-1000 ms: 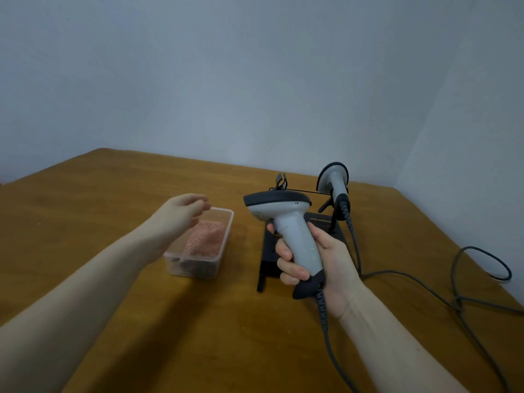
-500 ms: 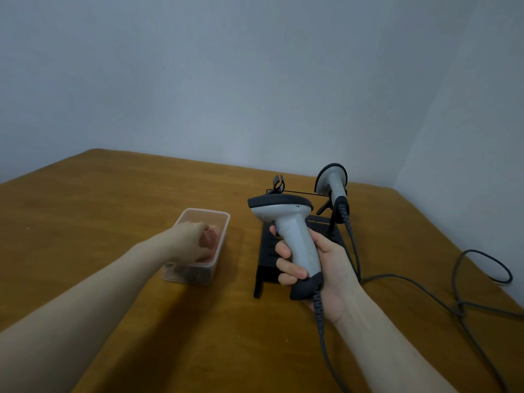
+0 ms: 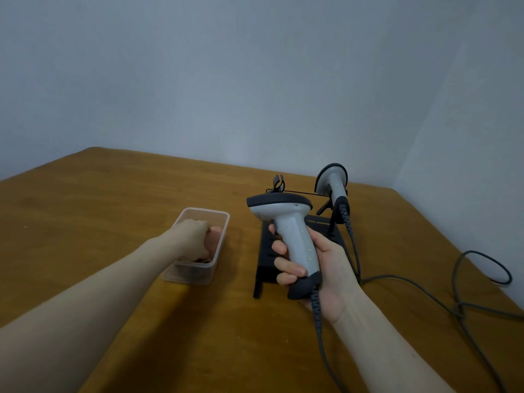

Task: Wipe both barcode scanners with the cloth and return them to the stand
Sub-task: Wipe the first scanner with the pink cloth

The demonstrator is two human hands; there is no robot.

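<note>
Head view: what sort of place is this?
Probably a bare staged desk indoors, not a shop: a wooden table in a plain wall corner, two corded barcode scanners, a black stand.

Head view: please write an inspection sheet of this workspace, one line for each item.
Surface: brown wooden table, bare wood around the things.
Job's things: held scanner upright in the right hand; second scanner on the black stand; pink cloth inside the clear plastic box.
Clutter: nothing seen.
Hands: right hand grips the scanner's handle; left hand is in the box, curled on the cloth.
Cables: grey cables trail and loop at the right.
Surroundings: plain pale walls.
</note>
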